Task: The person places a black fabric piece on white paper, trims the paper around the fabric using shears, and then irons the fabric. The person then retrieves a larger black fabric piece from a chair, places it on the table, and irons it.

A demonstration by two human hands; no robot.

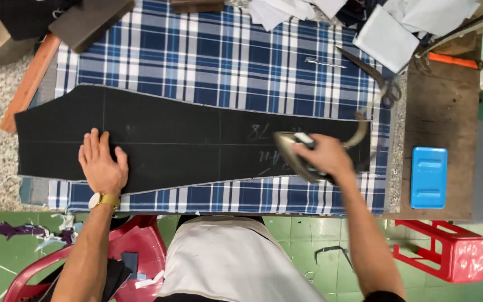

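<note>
Here, right hand point(326, 155) gripping iron point(294, 156), left hand point(103, 165) flat

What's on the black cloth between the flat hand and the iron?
In the head view, only bare black cloth with thin chalk lines and chalk scribbles lies between the left hand and the iron gripped by the right hand.

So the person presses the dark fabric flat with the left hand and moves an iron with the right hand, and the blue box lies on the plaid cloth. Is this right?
Not fully. In the head view the blue box lies on the bare brown wooden surface, beside the plaid cloth, not on it. The rest holds: the left hand presses the dark fabric and the right hand grips the iron.
</note>
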